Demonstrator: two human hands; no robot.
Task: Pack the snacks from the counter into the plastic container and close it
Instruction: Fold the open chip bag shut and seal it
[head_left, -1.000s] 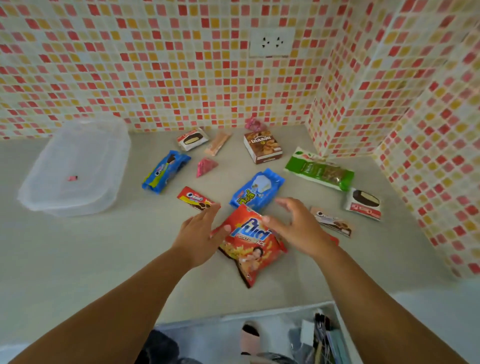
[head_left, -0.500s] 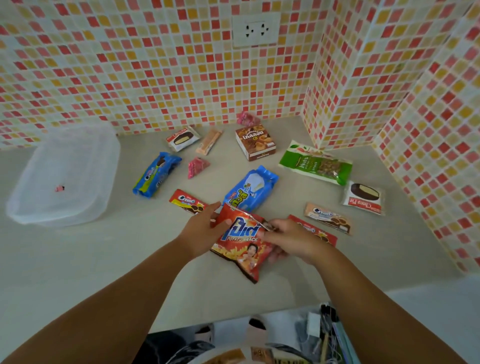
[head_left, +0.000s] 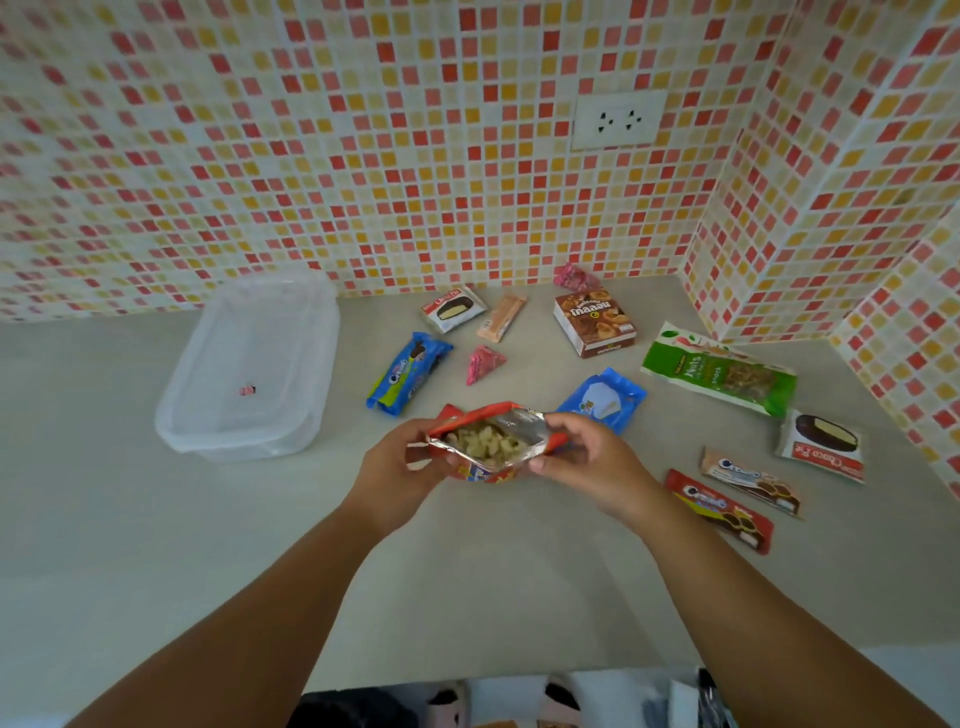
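Note:
My left hand (head_left: 402, 467) and my right hand (head_left: 587, 465) hold a red potato snack bag (head_left: 488, 441) above the counter, its foil mouth spread wide with pale snacks showing inside. The clear plastic container (head_left: 249, 369) sits at the left against the wall with its lid on. Other snacks lie on the counter: a blue Oreo pack (head_left: 408, 371), a blue pouch (head_left: 605, 397), a green nuts bag (head_left: 719, 376), a brown box (head_left: 595, 322), two choco pies (head_left: 452, 307) (head_left: 823, 444), two cream-O bars (head_left: 719, 512) (head_left: 750, 480), pink triangles (head_left: 483, 362).
Tiled walls close the back and right side, with a socket (head_left: 618, 119) on the back wall. The counter's front edge (head_left: 467, 680) runs below my arms, with feet and floor items under it. A peach wafer (head_left: 501, 317) lies near the back.
Both hands have lifted the red snack bag off the counter and pulled its top apart, so the inside shows. The view has shifted right and up.

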